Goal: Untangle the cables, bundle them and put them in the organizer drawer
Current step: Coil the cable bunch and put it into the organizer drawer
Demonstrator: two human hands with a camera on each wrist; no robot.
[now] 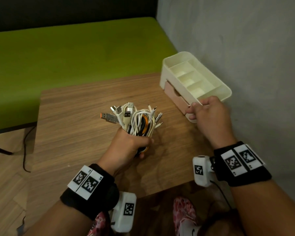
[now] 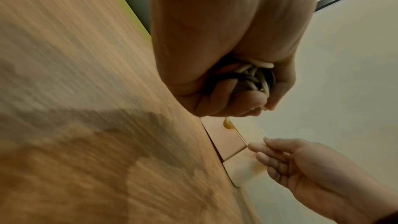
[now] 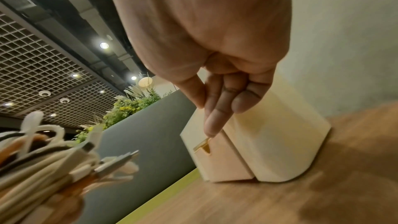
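Presently, left hand [image 1: 129, 147] fingers clench the coiled bundle of white, black and orange cables [image 1: 136, 120], ready for stowing; right hand [image 1: 206, 111] fingers, loosely extended, touch the pink plastic organizer drawer [image 1: 174, 95] to open it.
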